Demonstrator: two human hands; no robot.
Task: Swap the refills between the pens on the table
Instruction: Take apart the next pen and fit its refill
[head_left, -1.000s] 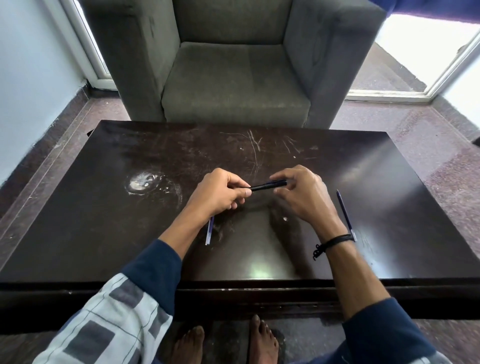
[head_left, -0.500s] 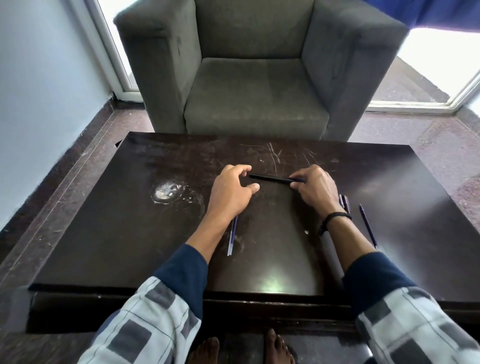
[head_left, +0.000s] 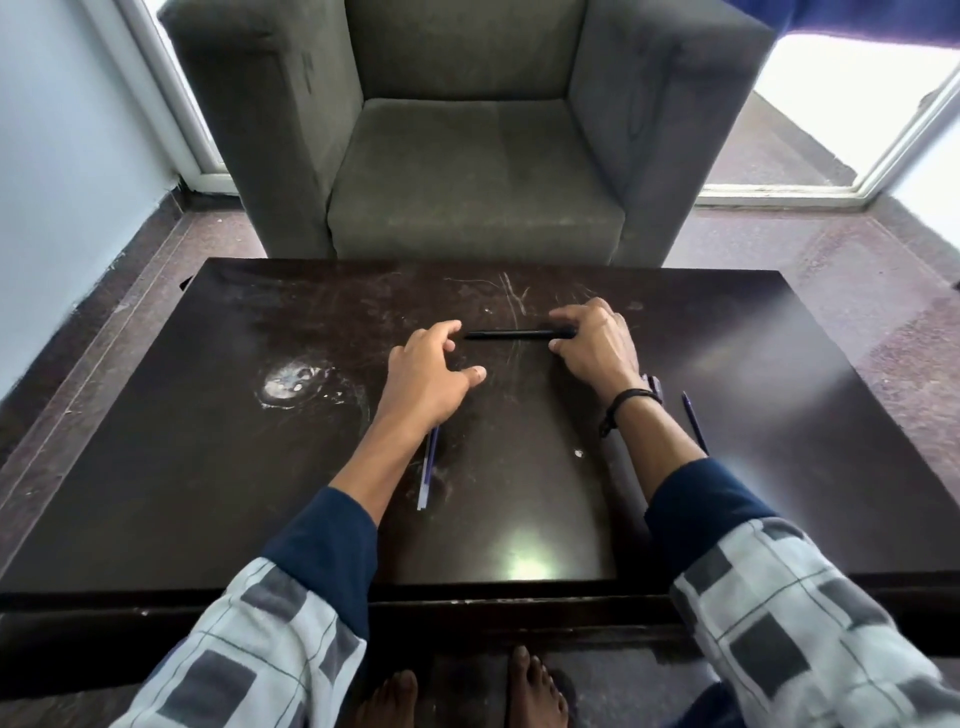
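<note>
A black pen (head_left: 511, 335) lies flat and crosswise on the dark table (head_left: 208, 467), toward its far side. My right hand (head_left: 595, 351) pinches the pen's right end between thumb and fingers. My left hand (head_left: 428, 376) rests on the table with fingers spread, just off the pen's left tip and holding nothing. A thin blue-and-white refill (head_left: 427, 470) lies partly under my left forearm. A dark blue refill (head_left: 693, 421) lies to the right of my right wrist. A small purple pen part (head_left: 654, 385) peeks out beside that wrist.
A grey armchair (head_left: 478, 171) stands right behind the table's far edge. A whitish stain (head_left: 291, 384) marks the tabletop on the left. Bare feet (head_left: 462, 696) show under the near edge. A glass door (head_left: 841, 130) is at the back right.
The black pen went from held up between both hands to lying on the table farther away. My left hand let go of it and opened. The right hand stays on its end.
</note>
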